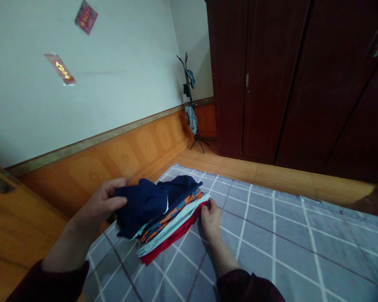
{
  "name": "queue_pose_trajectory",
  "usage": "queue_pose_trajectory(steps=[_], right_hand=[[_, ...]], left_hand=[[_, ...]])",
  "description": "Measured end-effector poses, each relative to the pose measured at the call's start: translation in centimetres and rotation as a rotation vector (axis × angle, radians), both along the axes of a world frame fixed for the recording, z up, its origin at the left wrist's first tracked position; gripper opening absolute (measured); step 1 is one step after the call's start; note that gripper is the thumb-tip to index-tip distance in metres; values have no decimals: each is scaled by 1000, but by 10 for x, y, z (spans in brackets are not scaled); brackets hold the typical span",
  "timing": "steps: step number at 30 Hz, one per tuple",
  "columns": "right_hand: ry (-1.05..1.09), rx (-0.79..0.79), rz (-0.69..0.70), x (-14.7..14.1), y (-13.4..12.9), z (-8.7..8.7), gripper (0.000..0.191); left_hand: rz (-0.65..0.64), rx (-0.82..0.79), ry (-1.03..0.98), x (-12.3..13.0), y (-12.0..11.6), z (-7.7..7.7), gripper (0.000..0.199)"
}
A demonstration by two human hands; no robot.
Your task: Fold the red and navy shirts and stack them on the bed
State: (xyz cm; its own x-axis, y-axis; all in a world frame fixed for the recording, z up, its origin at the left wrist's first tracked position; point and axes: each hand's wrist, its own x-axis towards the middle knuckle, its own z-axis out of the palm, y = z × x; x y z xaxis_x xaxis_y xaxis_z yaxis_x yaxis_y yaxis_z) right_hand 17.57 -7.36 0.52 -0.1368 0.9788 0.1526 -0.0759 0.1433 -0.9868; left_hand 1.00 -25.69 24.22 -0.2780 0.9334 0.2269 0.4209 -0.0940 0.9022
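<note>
A stack of folded clothes lies on the grey checked bed cover (258,222). Its top layer is a navy garment (141,205), and its left part is lifted between the thumb and fingers of my left hand (105,199). Below it come an orange-and-grey patterned garment (173,215), a pale garment (173,224) and, at the bottom, a red garment (173,239). My right hand (211,218) is closed at the stack's right end, its fingertips on the edges of the pale and red layers. How firmly they grip there is partly hidden.
A dark wooden wardrobe (267,84) stands beyond the bed's far edge. In the corner is a black coat stand (190,98) with clothes on it. A wooden piece of furniture (15,226) is at the left, beside the orange-panelled wall (113,159).
</note>
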Motion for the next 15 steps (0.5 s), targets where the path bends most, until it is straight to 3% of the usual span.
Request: queue_pose_trajectory(steps=[3, 5, 6, 8, 11, 15], right_hand=[[8, -4, -6, 1, 1, 1, 40], [-11, -15, -31, 3, 2, 2, 41], [-29, -22, -47, 4, 3, 2, 42], [-67, -30, -67, 8, 6, 3, 42], [-90, -15, -36, 14, 11, 5, 41], [-58, 30, 72, 24, 11, 5, 38]], left_hand=[[-386, -459, 183, 7, -24, 1, 16], [-445, -758, 222, 9, -30, -10, 16], [-403, -846, 240, 9, -30, -17, 18], [-249, -862, 376, 7, -26, -35, 20], [-63, -700, 704, 6, -15, -59, 25], [152, -579, 884, 9, 1, -78, 38]])
